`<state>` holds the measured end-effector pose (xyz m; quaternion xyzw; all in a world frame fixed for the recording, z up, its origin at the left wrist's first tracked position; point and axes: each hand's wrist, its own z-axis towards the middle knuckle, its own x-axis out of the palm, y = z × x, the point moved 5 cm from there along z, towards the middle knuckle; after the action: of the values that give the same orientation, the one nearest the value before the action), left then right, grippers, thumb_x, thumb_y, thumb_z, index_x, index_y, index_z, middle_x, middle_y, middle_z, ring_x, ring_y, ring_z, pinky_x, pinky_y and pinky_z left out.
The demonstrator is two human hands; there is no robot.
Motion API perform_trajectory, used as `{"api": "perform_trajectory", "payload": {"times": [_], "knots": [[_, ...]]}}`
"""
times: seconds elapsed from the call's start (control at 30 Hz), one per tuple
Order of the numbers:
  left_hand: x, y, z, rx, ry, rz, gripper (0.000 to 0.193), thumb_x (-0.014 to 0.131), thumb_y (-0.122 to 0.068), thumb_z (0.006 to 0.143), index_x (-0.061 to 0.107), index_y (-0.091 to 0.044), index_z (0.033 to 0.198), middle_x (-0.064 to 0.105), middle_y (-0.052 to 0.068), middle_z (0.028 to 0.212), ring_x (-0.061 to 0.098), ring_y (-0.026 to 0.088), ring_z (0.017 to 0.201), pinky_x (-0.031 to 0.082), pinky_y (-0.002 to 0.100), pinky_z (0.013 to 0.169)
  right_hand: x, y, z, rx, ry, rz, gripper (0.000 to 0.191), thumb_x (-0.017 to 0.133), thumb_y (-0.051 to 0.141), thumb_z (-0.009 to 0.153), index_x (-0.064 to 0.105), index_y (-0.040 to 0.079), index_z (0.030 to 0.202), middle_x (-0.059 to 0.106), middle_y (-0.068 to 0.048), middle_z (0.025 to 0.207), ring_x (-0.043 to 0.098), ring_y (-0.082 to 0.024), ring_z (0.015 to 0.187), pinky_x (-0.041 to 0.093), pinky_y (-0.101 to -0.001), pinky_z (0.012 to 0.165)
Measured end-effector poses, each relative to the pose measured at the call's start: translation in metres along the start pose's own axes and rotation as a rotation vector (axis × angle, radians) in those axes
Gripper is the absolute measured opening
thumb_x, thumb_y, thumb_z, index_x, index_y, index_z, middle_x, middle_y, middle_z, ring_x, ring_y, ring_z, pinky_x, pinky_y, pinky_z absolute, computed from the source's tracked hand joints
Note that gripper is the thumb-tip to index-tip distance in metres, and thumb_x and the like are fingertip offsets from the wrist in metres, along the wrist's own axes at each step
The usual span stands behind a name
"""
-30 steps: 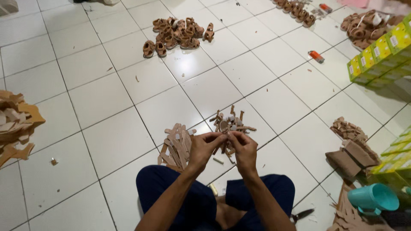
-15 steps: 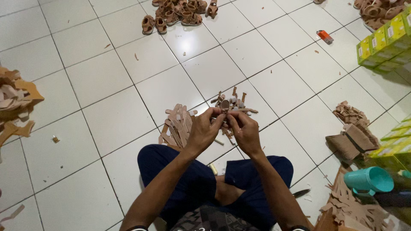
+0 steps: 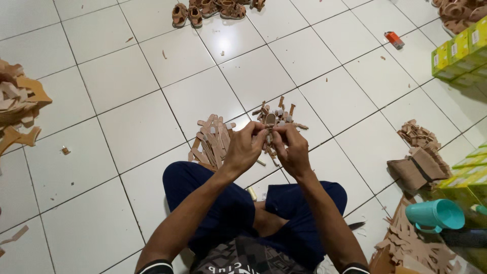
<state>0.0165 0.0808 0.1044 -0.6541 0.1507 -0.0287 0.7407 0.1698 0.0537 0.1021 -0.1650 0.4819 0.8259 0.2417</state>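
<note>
Change: both hands have stayed together over the lap while the view has dipped, so the far sandals now sit at the top edge.
Left hand [image 3: 244, 147]: fingers curled shut, pinching a small tan leather strap piece [image 3: 269, 133].
Right hand [image 3: 293, 148]: closed on the same piece, fingertips meeting the left's.
Strap piece: held just above the white tiled floor [image 3: 127, 127], in front of the crossed legs.
Just beyond: a loose heap of tan straps [image 3: 276, 114]; a stack of flat tan strips [image 3: 213, 142] to its left.
Right side: a turquoise plastic mug [image 3: 435, 215], yellow-green boxes [image 3: 459, 50].
Far: brown sandals [image 3: 203, 9].
</note>
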Motion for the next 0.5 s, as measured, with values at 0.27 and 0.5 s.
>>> {"api": "perform_trajectory", "payload": {"times": [0.27, 0.5], "knots": [[-0.007, -0.003, 0.002, 0.069, -0.007, 0.001, 0.021, 0.066, -0.016, 0.098, 0.073, 0.002, 0.105, 0.079, 0.013, 0.089, 0.078, 0.017, 0.08, 0.063, 0.03, 0.073, 0.001, -0.019, -0.001, 0.244, 0.078, 0.418, 0.014, 0.065, 0.008, 0.101, 0.069, -0.002, 0.11, 0.073, -0.008, 0.104, 0.072, -0.012, 0.094, 0.062, -0.0261, 0.083], [-0.015, -0.016, 0.017, 0.18, 0.036, 0.196, 0.024, 0.075, -0.021, 0.09, 0.077, 0.003, 0.092, 0.078, 0.012, 0.079, 0.077, 0.016, 0.072, 0.062, 0.032, 0.068, -0.007, -0.023, 0.004, 0.159, 0.088, 0.255, 0.011, 0.07, 0.009, 0.097, 0.07, 0.0, 0.104, 0.071, -0.006, 0.099, 0.073, -0.011, 0.086, 0.063, -0.0259, 0.077]]}}
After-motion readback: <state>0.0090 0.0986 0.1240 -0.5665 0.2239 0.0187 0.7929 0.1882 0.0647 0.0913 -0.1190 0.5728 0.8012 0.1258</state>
